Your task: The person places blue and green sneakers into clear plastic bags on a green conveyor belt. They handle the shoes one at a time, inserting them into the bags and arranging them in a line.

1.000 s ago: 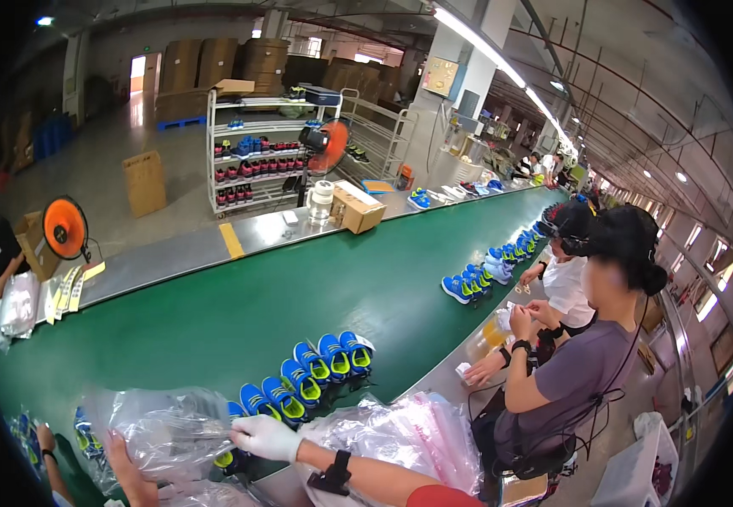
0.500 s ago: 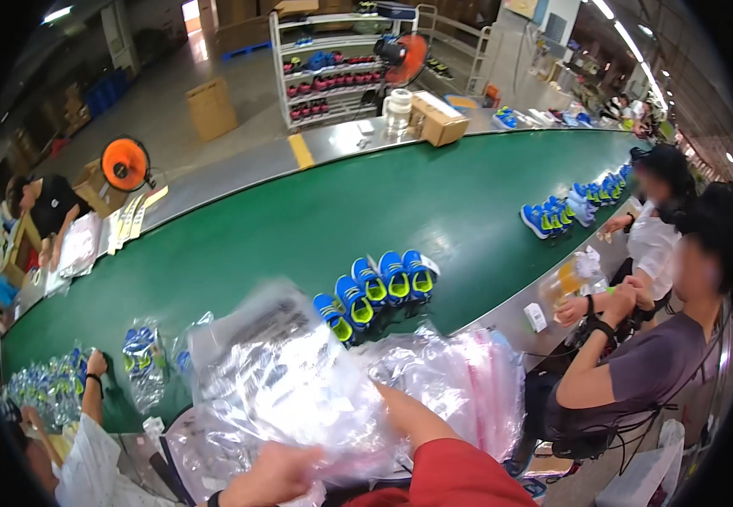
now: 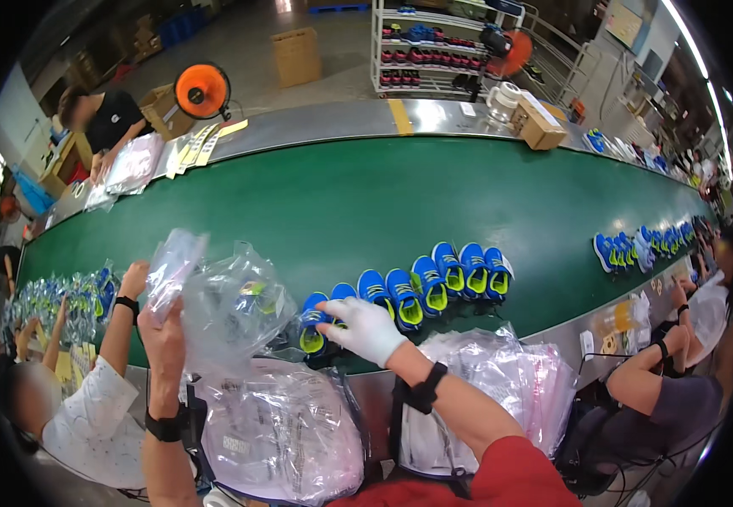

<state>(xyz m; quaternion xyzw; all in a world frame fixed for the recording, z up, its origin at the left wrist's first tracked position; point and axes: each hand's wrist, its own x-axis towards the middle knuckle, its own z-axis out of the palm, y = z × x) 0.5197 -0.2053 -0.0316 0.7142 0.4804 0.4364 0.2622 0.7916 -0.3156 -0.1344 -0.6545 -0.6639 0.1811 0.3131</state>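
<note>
My left hand (image 3: 164, 325) is raised at the left, its fingers closed on a clear plastic bag (image 3: 231, 317) that hangs rumpled to its right. A whitish, crumpled bunch of film (image 3: 174, 266) stands up above my fingers. In a white glove, my right hand (image 3: 366, 331) reaches over the belt with thumb and fingers apart, at the leftmost blue shoe (image 3: 311, 317). Whether the fingertips touch that shoe, I cannot tell. Several blue shoes with lime-green insides (image 3: 430, 287) stand in a slanting row to its right.
Stacks of clear bags (image 3: 278, 431) and pinkish bags (image 3: 544, 389) lie before me. The green belt (image 3: 316, 194) runs across. A co-worker's hand (image 3: 134, 279) is close beside my left hand, near bagged shoes (image 3: 71, 296). A person in dark clothes (image 3: 671, 406) sits at the right.
My hands have parted from the blurred stack of bags, which now lies in front of me. The left has lifted one bag; the right has reached to the shoes. The view has shifted left.
</note>
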